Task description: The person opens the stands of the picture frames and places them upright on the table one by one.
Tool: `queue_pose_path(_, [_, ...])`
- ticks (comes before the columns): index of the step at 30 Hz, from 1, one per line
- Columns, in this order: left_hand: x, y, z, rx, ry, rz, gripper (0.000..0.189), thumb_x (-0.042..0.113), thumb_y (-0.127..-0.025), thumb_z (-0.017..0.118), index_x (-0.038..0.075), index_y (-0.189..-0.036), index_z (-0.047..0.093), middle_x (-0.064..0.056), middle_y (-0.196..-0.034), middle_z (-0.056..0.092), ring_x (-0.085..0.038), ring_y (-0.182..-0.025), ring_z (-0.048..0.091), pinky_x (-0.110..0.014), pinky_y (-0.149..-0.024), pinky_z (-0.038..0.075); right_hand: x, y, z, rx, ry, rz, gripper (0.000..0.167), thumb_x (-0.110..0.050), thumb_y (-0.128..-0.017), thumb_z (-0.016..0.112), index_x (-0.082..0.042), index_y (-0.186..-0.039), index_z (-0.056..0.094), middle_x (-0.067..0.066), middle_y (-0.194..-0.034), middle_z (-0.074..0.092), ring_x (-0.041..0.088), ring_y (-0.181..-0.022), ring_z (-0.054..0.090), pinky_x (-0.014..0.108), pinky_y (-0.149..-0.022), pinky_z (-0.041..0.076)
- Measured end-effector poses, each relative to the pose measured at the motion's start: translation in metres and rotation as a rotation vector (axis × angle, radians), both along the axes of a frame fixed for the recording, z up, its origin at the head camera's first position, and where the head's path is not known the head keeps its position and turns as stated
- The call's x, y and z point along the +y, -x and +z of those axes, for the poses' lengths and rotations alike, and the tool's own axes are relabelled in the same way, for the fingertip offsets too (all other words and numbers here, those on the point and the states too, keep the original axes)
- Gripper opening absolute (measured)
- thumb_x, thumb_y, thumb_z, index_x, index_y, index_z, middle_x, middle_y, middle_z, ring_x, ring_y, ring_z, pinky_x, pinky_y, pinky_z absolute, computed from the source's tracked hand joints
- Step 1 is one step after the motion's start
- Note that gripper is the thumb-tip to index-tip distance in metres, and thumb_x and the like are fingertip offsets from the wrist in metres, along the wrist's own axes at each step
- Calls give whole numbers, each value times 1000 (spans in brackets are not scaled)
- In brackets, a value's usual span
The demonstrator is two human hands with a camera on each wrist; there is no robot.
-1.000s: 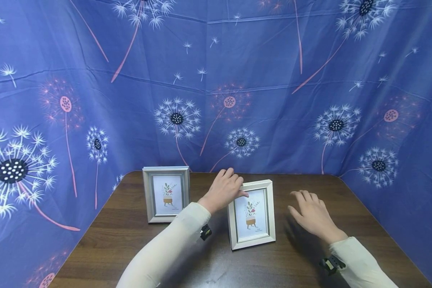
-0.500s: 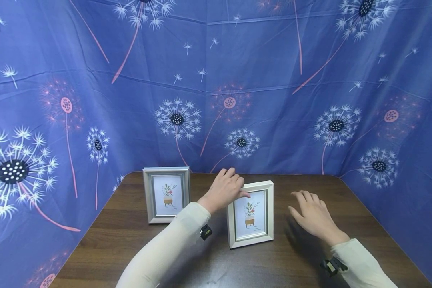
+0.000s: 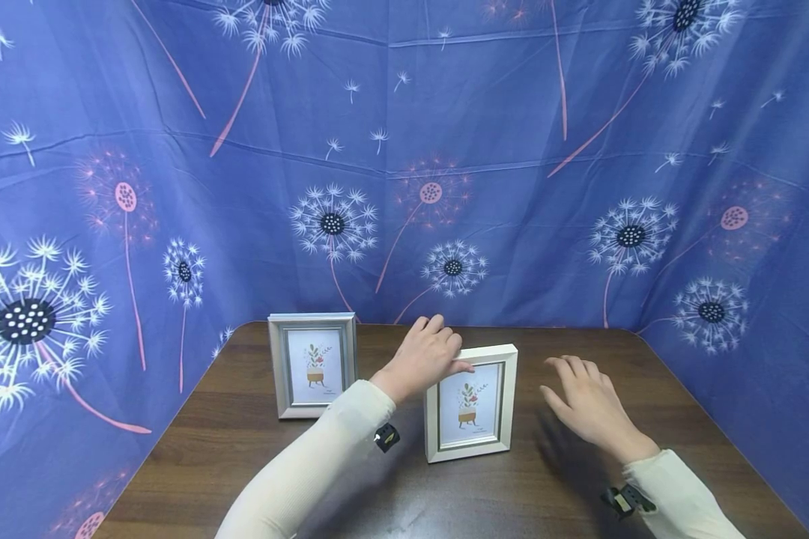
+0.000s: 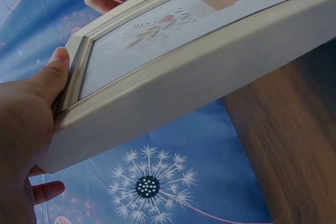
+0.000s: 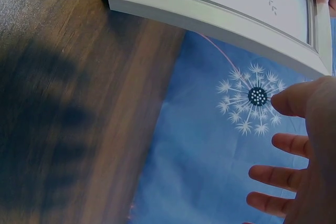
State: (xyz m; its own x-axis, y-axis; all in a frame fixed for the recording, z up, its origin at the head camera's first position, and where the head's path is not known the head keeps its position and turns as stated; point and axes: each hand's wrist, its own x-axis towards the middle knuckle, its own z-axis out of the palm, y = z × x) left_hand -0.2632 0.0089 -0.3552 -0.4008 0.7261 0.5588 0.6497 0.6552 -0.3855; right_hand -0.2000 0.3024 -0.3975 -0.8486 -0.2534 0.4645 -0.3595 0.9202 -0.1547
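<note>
A blue cloth point(image 3: 512, 97) printed with white and pink dandelions rises behind the grip of the left hand point(image 3: 423, 355) and spreads out on both sides of it. Below that grip lies a dark brown wooden table point(image 3: 243, 471). A pale left sleeve point(image 3: 310, 464) runs from the grip back toward the person; a pale right sleeve point(image 3: 681, 494) lies to the right of the grip and nearer the person. Directly below the grip is the white picture frame point(image 3: 470, 404), near upright and slightly askew; whether its bottom edge touches the wood cannot be told. Left of the grip, apart from it, a silver-grey picture frame point(image 3: 313, 365) stands on the table. The left hand grasps the white one by its upper left corner, thumb over the front, fingers behind. The right hand point(image 3: 593, 408), right of the grip and apart from the frame, holds nothing, its fingers spread. Smaller, a black wrist device point(image 3: 386, 436) sits just below the left cuff. Within the gripped frame shows a potted-plant drawing point(image 4: 210, 6).
</note>
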Motion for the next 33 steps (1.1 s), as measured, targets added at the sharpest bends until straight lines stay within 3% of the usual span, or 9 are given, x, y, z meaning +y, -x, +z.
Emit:
queue_pose_path(13, [-2, -6, 7, -15, 52, -24, 43, 62, -89, 59, 20, -79, 61, 9, -75, 59, -15, -77, 44, -31, -75, 38, -3, -1, 0, -8, 2, 5, 42, -23, -91, 66, -2, -125, 54, 25, -121, 55, 50, -112, 48, 66, -83, 39])
queue_pose_path(26, [-3, -14, 15, -76, 123, -45, 37, 59, -91, 57, 24, -96, 67, 11, -84, 64, -14, -80, 49, -32, -75, 38, -2, 0, -2, -8, 7, 10, 41, -23, -90, 66, -3, -125, 55, 23, -120, 56, 50, -112, 48, 65, -82, 39])
queue_pose_path(33, [-3, -17, 18, -69, 147, -63, 37, 60, -91, 57, 24, -99, 64, 9, -83, 61, -15, -82, 50, -32, -75, 36, 1, 0, -2, 16, 12, 21, 41, -23, -90, 67, -3, -124, 55, 22, -118, 56, 49, -110, 49, 65, -81, 40])
